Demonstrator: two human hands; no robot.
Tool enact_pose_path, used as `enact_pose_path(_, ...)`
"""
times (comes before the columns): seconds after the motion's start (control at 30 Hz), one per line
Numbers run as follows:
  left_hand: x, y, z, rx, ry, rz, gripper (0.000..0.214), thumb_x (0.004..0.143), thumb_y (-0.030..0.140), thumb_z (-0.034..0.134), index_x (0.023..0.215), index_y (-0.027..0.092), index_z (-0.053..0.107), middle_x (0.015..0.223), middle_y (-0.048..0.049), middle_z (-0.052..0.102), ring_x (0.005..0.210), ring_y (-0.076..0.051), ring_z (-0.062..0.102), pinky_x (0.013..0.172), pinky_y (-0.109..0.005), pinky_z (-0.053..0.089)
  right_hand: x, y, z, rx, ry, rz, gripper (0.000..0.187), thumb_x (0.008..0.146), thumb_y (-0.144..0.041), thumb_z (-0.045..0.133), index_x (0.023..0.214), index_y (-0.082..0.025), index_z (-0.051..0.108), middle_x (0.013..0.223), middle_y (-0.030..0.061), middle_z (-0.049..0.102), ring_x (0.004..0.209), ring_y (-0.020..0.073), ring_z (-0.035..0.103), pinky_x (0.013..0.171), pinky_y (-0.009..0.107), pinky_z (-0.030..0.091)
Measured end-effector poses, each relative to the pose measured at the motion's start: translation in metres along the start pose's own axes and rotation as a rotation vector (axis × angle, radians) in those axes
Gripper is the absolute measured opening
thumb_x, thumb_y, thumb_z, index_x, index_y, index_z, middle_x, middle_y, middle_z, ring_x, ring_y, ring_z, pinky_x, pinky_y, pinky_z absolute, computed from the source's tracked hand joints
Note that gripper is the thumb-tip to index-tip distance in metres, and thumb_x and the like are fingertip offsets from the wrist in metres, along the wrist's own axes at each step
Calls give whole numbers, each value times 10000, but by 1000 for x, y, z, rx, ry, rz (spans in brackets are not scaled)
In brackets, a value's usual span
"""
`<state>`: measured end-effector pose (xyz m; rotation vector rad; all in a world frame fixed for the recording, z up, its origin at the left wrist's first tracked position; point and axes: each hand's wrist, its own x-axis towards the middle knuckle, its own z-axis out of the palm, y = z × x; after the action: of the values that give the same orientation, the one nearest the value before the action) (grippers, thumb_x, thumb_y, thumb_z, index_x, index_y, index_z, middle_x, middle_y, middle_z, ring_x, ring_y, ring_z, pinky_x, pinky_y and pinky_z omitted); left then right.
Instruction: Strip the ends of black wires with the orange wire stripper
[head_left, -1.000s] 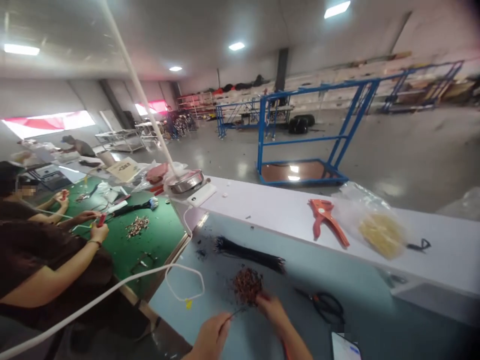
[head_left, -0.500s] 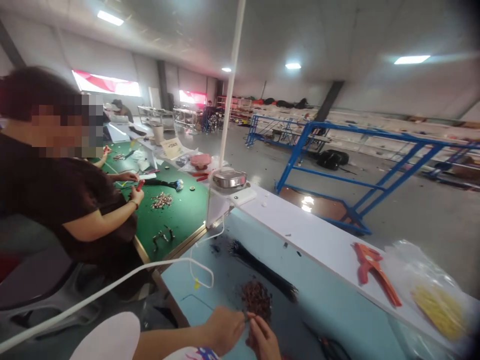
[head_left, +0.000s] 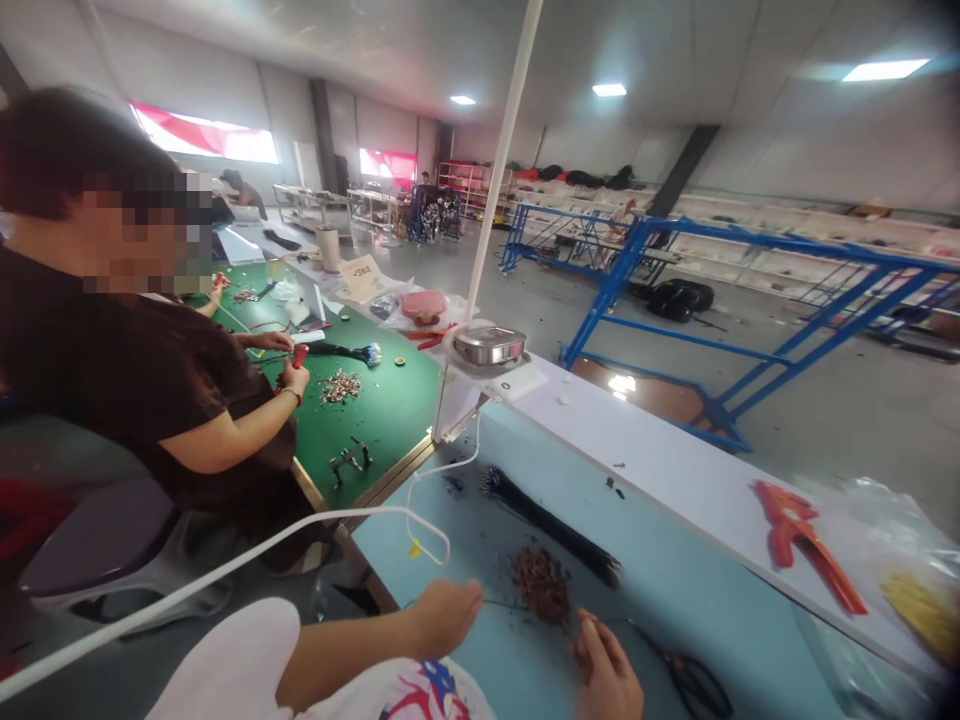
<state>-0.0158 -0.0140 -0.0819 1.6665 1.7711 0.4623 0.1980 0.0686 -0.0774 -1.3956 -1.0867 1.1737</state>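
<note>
My left hand is closed, and a thin dark wire runs from its fingertips toward the pile. My right hand is pinched near the right side of the pile; whatever its fingertips hold is too small to make out. Between and beyond the hands lies a pile of small brown pieces on the light blue tabletop. Behind it rests a bundle of black wires. Black-handled scissors lie to the right of my right hand.
A raised white shelf borders the table, carrying a red-orange hand tool, a plastic bag with yellow pieces and a metal box. A white cable crosses at left. A co-worker sits at a green table.
My hands have moved apart: they met in front of the pile before, and now the right is farther right. A wire now shows from my left hand. The whole view has shifted slightly.
</note>
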Motion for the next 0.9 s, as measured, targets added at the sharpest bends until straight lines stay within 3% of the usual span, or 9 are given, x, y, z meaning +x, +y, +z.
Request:
enact_pose_path(0.1,0,-10,-6,-5,-20,-28,277,863,343,345,839,200,581,691,-83,604,746,-264,618,689,-402,453,-8,-3,5,-16,-1,13,372,607,-505,675,810,-195,706,679,41,641,519,164,524,508,294,466)
enact_pose_path(0.23,3,0,-10,-112,-97,47,188,734,362,581,848,217,618,745,-15,637,701,-178,600,664,-298,459,-24,-14,24,-180,-229,-60,382,607,-507,677,790,-175,721,718,47,655,572,171,544,559,277,466)
enact_pose_path(0.33,8,23,-8,-456,-170,61,246,776,355,527,942,186,595,701,15,598,594,-99,532,586,-217,431,-37,-22,37,-245,-350,-133,340,618,-511,661,699,-184,713,691,51,652,601,189,567,581,275,464)
enact_pose_path(0.43,10,43,-7,-731,-123,16,199,800,295,463,819,140,585,578,40,503,511,-67,430,514,-176,364,-47,-26,40,-235,-329,-113,305,648,-491,648,719,-198,696,661,33,639,593,186,565,583,270,464)
enact_pose_path(0.53,6,49,-12,-680,-73,19,193,786,252,455,693,143,584,516,50,463,492,-66,401,497,-173,326,-51,-22,35,-214,-280,-46,296,651,-474,655,776,-206,681,693,23,645,597,177,558,584,261,461)
enact_pose_path(0.67,-1,48,-24,-422,-82,74,225,792,237,454,670,161,627,539,39,535,523,-75,460,537,-180,339,-51,-13,24,-209,-257,3,334,675,-506,621,799,-201,678,623,4,597,575,167,530,557,249,436)
enact_pose_path(0.8,-5,52,-25,-331,-47,56,213,783,244,482,856,185,674,708,18,650,621,-97,522,592,-191,368,-51,-15,19,-268,-384,-22,343,675,-525,625,722,-191,685,571,-4,559,550,157,510,533,242,410)
enact_pose_path(0.9,-4,56,-19,-372,-39,0,220,779,248,487,861,161,671,729,2,655,635,-103,523,577,-191,367,-53,-23,20,-266,-442,-55,357,651,-544,633,674,-192,688,601,15,594,539,161,520,524,251,417)
